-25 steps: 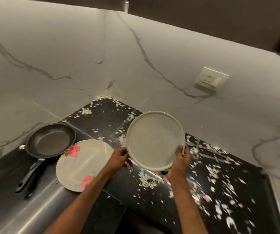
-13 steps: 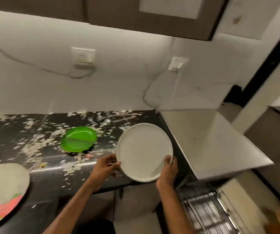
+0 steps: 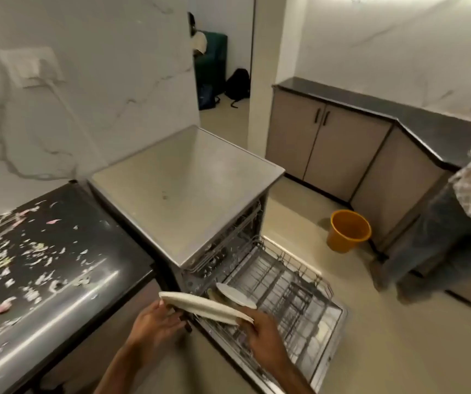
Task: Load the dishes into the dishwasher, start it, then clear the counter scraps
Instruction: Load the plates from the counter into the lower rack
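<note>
— Two largest surfaces first: report.
— Marble wall, grey-veined, at left and rear. In front of it stands the dishwasher, with a plain steel top. The interior under the top is dark and hard to make out.
— Adjacent units?
— Black counter, just beside the dishwasher's left side, cut off by the left and bottom edges. Beige cabinets stand across the floor. Their right end is hidden behind a second person, who is blurred and cropped by the right edge.
— Rack status?
— Lower rack is pulled fully out. Its near corner is hidden behind the right forearm. An orange bucket stands on the floor beyond it, well apart.
— Location of the task item?
— White plate, seen nearly edge-on and tilted down to the right, is held above the near left corner of the rack.
— Hand condition?
— Left hand grasps the left rim, thumb on top, fingers curled beneath. Right hand grasps the right rim. Its fingers lie under the plate, mostly out of sight.
— Smaller items?
— A smaller plate is set tilted in the rack just behind the held one, its lower part hidden. Scraps, pale and pink, are scattered over the counter. They are blurred, and their kind cannot be told.
</note>
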`<state>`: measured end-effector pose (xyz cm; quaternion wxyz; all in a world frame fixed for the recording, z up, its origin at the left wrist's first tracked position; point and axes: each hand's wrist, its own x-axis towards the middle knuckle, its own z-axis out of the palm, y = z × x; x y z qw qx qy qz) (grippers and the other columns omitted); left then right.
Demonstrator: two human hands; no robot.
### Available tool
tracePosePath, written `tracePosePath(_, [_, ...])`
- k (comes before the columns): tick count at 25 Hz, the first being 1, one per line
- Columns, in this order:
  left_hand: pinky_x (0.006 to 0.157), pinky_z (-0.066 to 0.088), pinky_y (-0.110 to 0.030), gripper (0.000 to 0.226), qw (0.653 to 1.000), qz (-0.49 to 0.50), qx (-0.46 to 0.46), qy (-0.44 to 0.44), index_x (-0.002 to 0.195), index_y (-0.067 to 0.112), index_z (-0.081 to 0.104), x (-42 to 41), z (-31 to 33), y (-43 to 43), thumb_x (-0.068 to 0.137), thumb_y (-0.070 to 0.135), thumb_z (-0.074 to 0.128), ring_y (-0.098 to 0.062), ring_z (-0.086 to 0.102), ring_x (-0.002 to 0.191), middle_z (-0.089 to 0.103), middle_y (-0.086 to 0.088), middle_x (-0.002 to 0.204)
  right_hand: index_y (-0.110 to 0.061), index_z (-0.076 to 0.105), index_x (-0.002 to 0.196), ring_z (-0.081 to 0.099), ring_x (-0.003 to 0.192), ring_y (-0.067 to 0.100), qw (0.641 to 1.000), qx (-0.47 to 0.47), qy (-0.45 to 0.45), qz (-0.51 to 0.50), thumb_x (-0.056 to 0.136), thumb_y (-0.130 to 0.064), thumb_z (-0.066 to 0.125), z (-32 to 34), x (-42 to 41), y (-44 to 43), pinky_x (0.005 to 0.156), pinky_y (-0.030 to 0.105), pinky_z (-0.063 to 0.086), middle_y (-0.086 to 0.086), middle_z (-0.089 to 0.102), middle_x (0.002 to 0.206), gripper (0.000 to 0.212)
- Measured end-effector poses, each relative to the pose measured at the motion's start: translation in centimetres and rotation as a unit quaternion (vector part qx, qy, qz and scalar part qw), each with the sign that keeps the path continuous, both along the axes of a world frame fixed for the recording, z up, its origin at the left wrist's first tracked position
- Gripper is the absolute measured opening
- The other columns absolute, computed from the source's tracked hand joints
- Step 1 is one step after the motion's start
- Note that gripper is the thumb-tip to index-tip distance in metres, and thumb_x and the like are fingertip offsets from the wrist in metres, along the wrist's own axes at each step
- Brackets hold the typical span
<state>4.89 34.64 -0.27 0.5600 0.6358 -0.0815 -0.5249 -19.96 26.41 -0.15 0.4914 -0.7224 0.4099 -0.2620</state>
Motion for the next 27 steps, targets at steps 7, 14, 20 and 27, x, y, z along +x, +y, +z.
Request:
tracePosePath(7, [0.062,0.06,-0.043,0.039,0.98,-0.095,0.157,0.08,0.125,-0.003,0.06,-5.3,-5.6,-10.4,0.092,0.017,0.06,-0.039,0.068,0.093,0.07,-0.026,0.109,-0.028,0.068,0.125,0.057,0.125,0.017,0.993,-0.079,0.037,-0.084,0.093,-0.025,0.068,-9.7,-5.0,-2.5,0.101,0.049,0.049,-0.006,0.062,0.133,0.032])
tracePosePath(14, [0.066,0.059,-0.044,0.042,0.956,-0.163,0.244,0.022,0.127,0.01,0.058,-0.8,-18.9,-22.6,0.085,0.008,0.059,-0.039,0.064,0.102,0.067,-0.023,0.119,-0.038,0.048,0.135,0.036,0.144,0.021,0.937,0.274,0.0,-0.216,0.098,-0.001,0.054,-21.1,-1.4,-9.2,0.116,0.027,0.033,0.001,0.037,0.155,0.052])
tracePosePath(20, [0.088,0.053,-0.046,0.033,0.923,-0.247,0.291,-0.053,0.124,0.004,0.061,0.5,-35.1,-31.5,0.092,-0.002,0.056,-0.039,0.064,0.105,0.066,-0.024,0.12,-0.01,0.07,0.116,0.072,0.077,0.026,0.722,0.498,-0.119,-0.465,0.099,-0.013,0.057,-33.2,2.4,-17.2,0.058,0.037,0.061,0.01,0.068,0.111,0.021])
tracePosePath(27, [0.079,0.052,-0.038,0.035,0.902,-0.254,0.336,-0.096,0.13,0.0,0.058,1.2,-44.9,-36.0,0.095,0.0,0.054,-0.033,0.061,0.101,0.062,-0.025,0.124,-0.007,0.064,0.124,0.069,0.073,0.019,0.699,0.527,-0.077,-0.478,0.098,-0.007,0.054,-41.3,5.2,-21.1,0.053,0.032,0.061,0.01,0.056,0.133,0.027])
